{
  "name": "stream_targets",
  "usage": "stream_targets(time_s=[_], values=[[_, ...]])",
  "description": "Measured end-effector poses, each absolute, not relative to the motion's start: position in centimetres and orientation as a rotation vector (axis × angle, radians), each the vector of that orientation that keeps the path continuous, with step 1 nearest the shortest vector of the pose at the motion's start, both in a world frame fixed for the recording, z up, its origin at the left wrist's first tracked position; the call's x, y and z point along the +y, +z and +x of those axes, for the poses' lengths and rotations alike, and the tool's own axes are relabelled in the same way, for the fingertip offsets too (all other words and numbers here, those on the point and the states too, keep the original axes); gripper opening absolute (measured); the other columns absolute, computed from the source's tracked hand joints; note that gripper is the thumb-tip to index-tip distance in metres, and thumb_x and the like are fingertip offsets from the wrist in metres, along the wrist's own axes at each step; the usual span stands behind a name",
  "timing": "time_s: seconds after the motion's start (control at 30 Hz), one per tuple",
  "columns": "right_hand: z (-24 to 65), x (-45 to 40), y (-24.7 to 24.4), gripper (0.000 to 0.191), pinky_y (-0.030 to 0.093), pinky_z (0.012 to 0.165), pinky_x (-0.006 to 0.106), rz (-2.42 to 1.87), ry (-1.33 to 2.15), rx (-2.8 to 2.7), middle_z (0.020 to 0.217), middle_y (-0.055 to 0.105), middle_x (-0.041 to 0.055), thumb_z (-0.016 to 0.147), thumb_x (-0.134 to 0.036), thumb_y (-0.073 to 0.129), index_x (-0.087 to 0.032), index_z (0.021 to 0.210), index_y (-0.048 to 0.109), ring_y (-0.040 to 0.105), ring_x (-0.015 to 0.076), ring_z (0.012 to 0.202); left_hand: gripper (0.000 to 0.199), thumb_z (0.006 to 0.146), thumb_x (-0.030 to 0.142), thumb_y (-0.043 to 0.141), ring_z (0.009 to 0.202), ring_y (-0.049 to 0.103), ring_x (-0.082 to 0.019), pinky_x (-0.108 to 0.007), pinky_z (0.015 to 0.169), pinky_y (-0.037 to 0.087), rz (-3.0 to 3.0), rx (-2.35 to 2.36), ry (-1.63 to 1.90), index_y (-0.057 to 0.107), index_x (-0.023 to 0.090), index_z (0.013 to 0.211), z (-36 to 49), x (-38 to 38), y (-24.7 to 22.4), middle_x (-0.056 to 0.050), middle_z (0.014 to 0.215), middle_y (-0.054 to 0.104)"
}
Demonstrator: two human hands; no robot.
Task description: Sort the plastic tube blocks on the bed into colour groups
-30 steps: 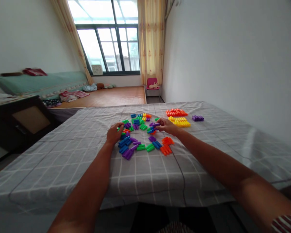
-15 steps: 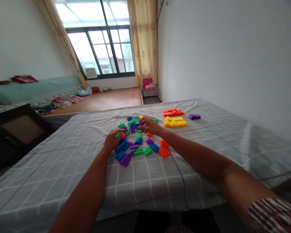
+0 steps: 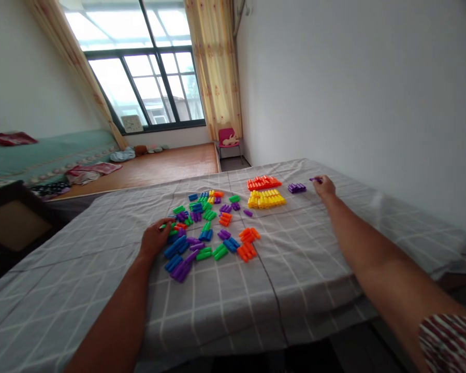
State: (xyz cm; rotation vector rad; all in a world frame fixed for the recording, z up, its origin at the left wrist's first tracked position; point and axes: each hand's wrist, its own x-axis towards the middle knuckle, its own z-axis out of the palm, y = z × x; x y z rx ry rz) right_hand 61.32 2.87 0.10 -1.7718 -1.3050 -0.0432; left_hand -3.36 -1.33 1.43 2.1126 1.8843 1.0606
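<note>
Your right hand (image 3: 325, 186) pinches a purple piece (image 3: 314, 180) between closed fingers, just right of the purple row (image 3: 297, 188) toward the far right corner of the table (image 3: 314, 248); your left hand (image 3: 156, 236) bends its fingers around a green piece (image 3: 163, 226), at the left edge of the scattered coloured pieces (image 3: 206, 234)

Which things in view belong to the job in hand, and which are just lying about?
In use:
- purple piece, in the right hand
- mixed pieces, near the left hand
- orange row, yellow row, purple row

Lying about:
- clock
- chair
- red cloth
</note>
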Motion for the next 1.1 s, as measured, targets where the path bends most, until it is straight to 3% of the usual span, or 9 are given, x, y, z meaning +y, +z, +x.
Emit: stream_targets(time_s=[0.07, 0.17, 0.4, 0.63, 0.87, 0.97, 1.1], values=[[62.5, 2.4, -1.2, 0.024, 0.047, 0.087, 0.039, -1.869, -0.079, -1.212, 0.103, 0.068, 0.0198, 0.079, -0.025, 0.055, -0.016, 0.100, 0.061, 0.063, 0.0264, 0.096, 0.037, 0.081, 0.046, 0.048, 0.089, 0.069, -0.023, -0.033, 0.083, 0.055, 2.094, 1.911, 1.052, 0.072, 0.023, 0.098, -3.6, -1.4, 1.5, -0.004, 0.102, 0.074], [62.6, 2.7, -2.5, 0.038, 0.046, 0.093, 0.039, -1.914, -0.113, -1.211, 0.113, 0.068, 0.0155, 0.072, -0.022, 0.064, -0.017, 0.109, 0.061, 0.062, 0.0253, 0.104, 0.037, 0.081, 0.046, 0.048, 0.086, 0.070, -0.022, -0.032, 0.080, 0.055, 2.098, 1.954, 1.029, 0.072, 0.025, 0.099, -3.7, -1.5, 1.5, -0.003, 0.099, 0.075], [63.8, 4.0, -3.2, 0.055, 0.048, 0.092, 0.034, -2.002, 0.007, -1.303, 0.112, 0.070, 0.0146, 0.064, -0.022, 0.069, -0.013, 0.117, 0.061, 0.065, 0.0233, 0.102, 0.039, 0.081, 0.048, 0.048, 0.087, 0.070, -0.022, -0.032, 0.082, 0.055, 2.098, 1.930, 1.019, 0.072, 0.024, 0.100, -3.8, -1.5, 1.2, -0.004, 0.103, 0.074], [63.6, 3.4, -3.4, 0.035, 0.048, 0.090, 0.036, -2.076, -0.144, -1.337, 0.105, 0.072, 0.0140, 0.072, -0.017, 0.057, -0.014, 0.105, 0.069, 0.066, 0.0262, 0.100, 0.037, 0.081, 0.045, 0.048, 0.091, 0.069, -0.022, -0.034, 0.086, 0.055, 2.095, 1.899, 1.042, 0.072, 0.022, 0.099, -3.6, -1.4, 1.1, -0.005, 0.105, 0.074], [61.7, 2.7, -1.4, 0.043, 0.040, 0.099, 0.046, -1.970, -0.365, -1.329, 0.112, 0.065, 0.0214, 0.079, -0.021, 0.052, -0.006, 0.118, 0.061, 0.059, 0.0309, 0.108, 0.034, 0.083, 0.041, 0.048, 0.096, 0.068, -0.021, -0.031, 0.085, 0.055, 2.084, 1.892, 1.091, 0.073, 0.023, 0.098, -3.5, -1.7, 0.9, -0.004, 0.103, 0.074], [57.3, 2.2, 1.3, 0.041, 0.038, 0.101, 0.046, -1.726, -0.468, -1.452, 0.114, 0.064, 0.0200, 0.083, -0.020, 0.045, -0.008, 0.120, 0.059, 0.056, 0.0295, 0.110, 0.033, 0.083, 0.039, 0.048, 0.097, 0.068, -0.021, -0.031, 0.087, 0.053, 2.107, 1.889, 1.089, 0.073, 0.022, 0.097, -3.5, -1.4, 0.7, -0.004, 0.102, 0.075], [46.7, 1.0, 4.0, 0.033, 0.040, 0.102, 0.044, -1.383, -0.237, -1.969, 0.116, 0.066, 0.0134, 0.087, -0.022, 0.046, -0.016, 0.114, 0.065, 0.056, 0.0268, 0.112, 0.031, 0.085, 0.037, 0.048, 0.098, 0.067, -0.021, -0.032, 0.089, 0.052, 2.144, 1.875, 1.073, 0.073, 0.023, 0.098, -3.3, -1.3, 0.4, -0.004, 0.103, 0.074]])
